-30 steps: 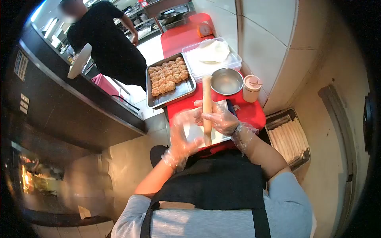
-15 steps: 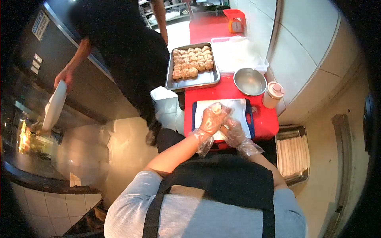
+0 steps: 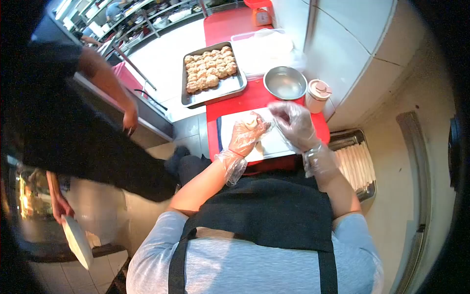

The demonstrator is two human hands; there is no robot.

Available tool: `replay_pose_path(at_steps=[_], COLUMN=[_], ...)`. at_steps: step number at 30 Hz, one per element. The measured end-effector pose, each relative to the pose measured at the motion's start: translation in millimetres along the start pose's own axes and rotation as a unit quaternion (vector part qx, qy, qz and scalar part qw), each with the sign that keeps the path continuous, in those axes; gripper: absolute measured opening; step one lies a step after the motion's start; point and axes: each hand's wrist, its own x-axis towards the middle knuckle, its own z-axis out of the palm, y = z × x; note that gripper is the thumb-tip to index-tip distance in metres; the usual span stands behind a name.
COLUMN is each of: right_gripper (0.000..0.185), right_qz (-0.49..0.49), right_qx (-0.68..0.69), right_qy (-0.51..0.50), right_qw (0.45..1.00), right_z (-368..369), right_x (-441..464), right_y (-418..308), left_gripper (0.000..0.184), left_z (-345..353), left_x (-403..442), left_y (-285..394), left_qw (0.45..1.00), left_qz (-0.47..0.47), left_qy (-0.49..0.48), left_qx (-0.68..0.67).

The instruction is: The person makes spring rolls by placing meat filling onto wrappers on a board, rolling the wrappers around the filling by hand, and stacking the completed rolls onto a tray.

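Observation:
My left hand (image 3: pixel 245 132), in a clear plastic glove, is closed around a small pale piece of dough (image 3: pixel 251 121) that shows at the top of the fist. It is above the white cutting board (image 3: pixel 279 144). My right hand (image 3: pixel 296 126), gloved the same way, is raised over the board's right side, apart from the left. Its fingers are loosely curved with a gap between them, and I see nothing in them. Just beyond the right hand stands a metal bowl (image 3: pixel 285 84), with a lidded pale container (image 3: pixel 318 95) beside it.
A metal tray (image 3: pixel 223 93) of rounded, lumpy pieces lies on the red table (image 3: pixel 245 100). Behind are a clear plastic bin (image 3: pixel 264 49) and an orange scale (image 3: pixel 262 17). Long pale sticks (image 3: pixel 356 166) fill a low tray at right. A person (image 3: pixel 88 122) at left holds a white plate (image 3: pixel 77 242).
My right hand has parted from the left and moved up and right toward the bowl. The left hand keeps the dough. The view has shifted, and the other person appears further left with the plate lower.

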Motion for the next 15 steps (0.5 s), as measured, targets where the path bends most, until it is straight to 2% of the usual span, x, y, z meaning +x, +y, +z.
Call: replay_pose_path(at_steps=[1,2,4,5,7,8,11,12,13,15], right_gripper=[0.029,0.035,0.043,0.042,0.038,0.034,0.017,0.014,0.012,0.013], right_qz=[0.02,-0.045,-0.14,-0.209,-0.177,-0.184,-0.139,-0.255,-0.338,-0.215], right_qx=[0.049,0.016,-0.08,-0.084,-0.154,-0.202,-0.267,-0.262,-0.184,-0.261], right_qy=[-0.023,-0.094,-0.225,-0.226,-0.334,-0.323,-0.378,-0.238,-0.015,-0.204], right_qw=[0.998,0.994,0.961,0.948,0.913,0.906,0.876,0.9,0.923,0.919], right_z=[-12.6,-20.7,-29.3,-24.5,-19.2,-8.2,-11.4,40.0,40.1,-6.3], right_x=[14.3,25.8,43.3,47.6,58.8,55.1,64.0,52.1,45.3,49.8], right_y=[-25.0,-37.2,-59.7,-52.4,-50.3,-35.5,-55.1,21.3,14.7,-49.8], left_gripper=[0.012,0.011,0.011,0.014,0.023,0.024,0.026,0.027,0.028,0.03], left_z=[4.0,9.6,8.2,8.8,17.2,12.1,3.2,-0.9,-4.5,-17.3], left_x=[0.0,-1.2,8.3,5.1,-3.5,-2.3,-4.1,-2.9,-1.7,1.3], left_y=[2.2,19.1,3.7,0.2,9.7,-2.6,-10.1,-12.9,-16.9,-27.5], left_qw=[1.0,0.992,0.967,0.966,0.963,0.957,0.945,0.939,0.931,0.905], left_qz=[-0.002,-0.01,0.119,0.116,0.11,0.108,0.142,0.156,0.173,0.207], left_qy=[-0.003,-0.001,-0.061,-0.046,-0.017,-0.011,-0.015,-0.02,-0.024,-0.032], left_qx=[0.006,0.124,0.216,0.225,0.244,0.269,0.293,0.304,0.32,0.371])
